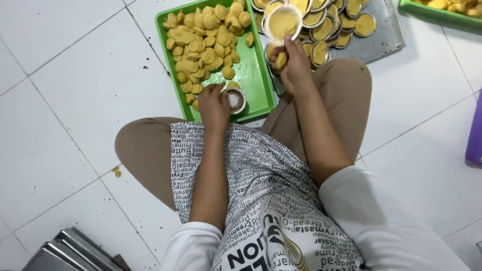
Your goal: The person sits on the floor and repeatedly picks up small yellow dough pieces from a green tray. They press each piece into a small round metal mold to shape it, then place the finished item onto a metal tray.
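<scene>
Left hand (213, 105): it rests on the green tray (256, 75), fingers curled round a small round metal tin (235, 100) that looks empty.
Right hand (293, 68): it grips a lump of yellow dough (280, 60) and lifts a filled tin (282, 22) above the metal baking sheet (386, 35).
Done: many filled tins (321, 30) sit close together on the baking sheet.
Left to do: a big pile of yellow dough pieces (203, 42) waits on the green tray, so it looks about halfway.
Nearby: another green tray (432, 12) with more dough sits at the top right.
</scene>
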